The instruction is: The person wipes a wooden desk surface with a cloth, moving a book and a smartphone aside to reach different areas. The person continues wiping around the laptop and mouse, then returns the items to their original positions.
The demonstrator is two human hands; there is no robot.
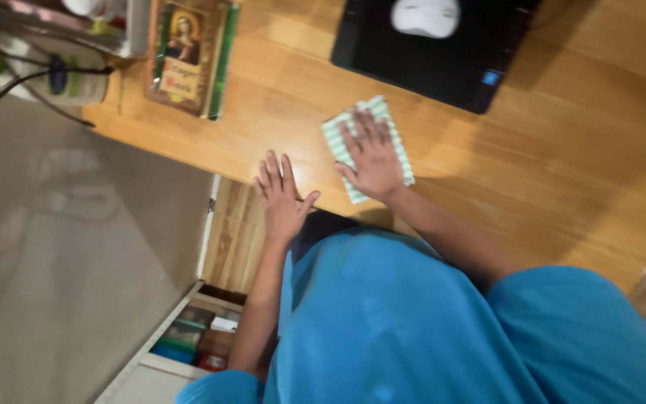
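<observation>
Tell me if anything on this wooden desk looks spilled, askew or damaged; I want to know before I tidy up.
Nothing stands out. The right hand lies flat on a green striped cloth, the left hand rests at the desk edge. No spill shows. The laptop and book lie flat.

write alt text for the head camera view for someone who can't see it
Seen from above, a person in a blue shirt presses the right hand flat on a green-and-white striped cloth on a wooden desk, while the left hand rests flat near the desk's edge. A black laptop with a white mouse on it and a framed picture lie farther back.
</observation>
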